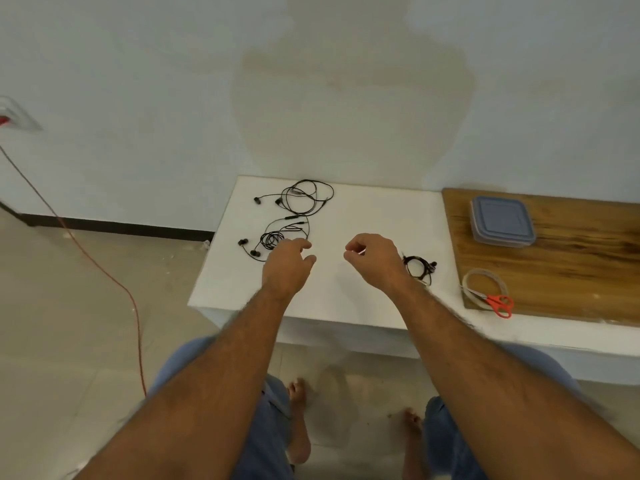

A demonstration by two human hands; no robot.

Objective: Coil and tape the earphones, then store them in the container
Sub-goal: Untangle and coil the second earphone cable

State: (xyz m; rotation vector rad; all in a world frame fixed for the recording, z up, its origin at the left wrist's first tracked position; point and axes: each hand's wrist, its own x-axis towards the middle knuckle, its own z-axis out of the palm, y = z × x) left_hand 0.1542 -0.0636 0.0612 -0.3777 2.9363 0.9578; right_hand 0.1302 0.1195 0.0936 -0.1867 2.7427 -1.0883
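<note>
One coiled set (419, 268) lies on the tabletop (363, 299) by the right hand (372, 259), which seems to pinch a small pale strip, perhaps tape; the left hand (287, 265), fingers relaxed and holding nothing, reaches over loose earphones (277, 239); next, I judge, gather and coil these; the container (502, 221) sits lidded, well apart.

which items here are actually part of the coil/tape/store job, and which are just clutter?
Job:
- far loose earphones
- near loose earphones, under the left hand
- coiled earphones
- tape roll
- scissors
- lidded container

Lying about:
- red cable on the floor
- wall socket
</note>
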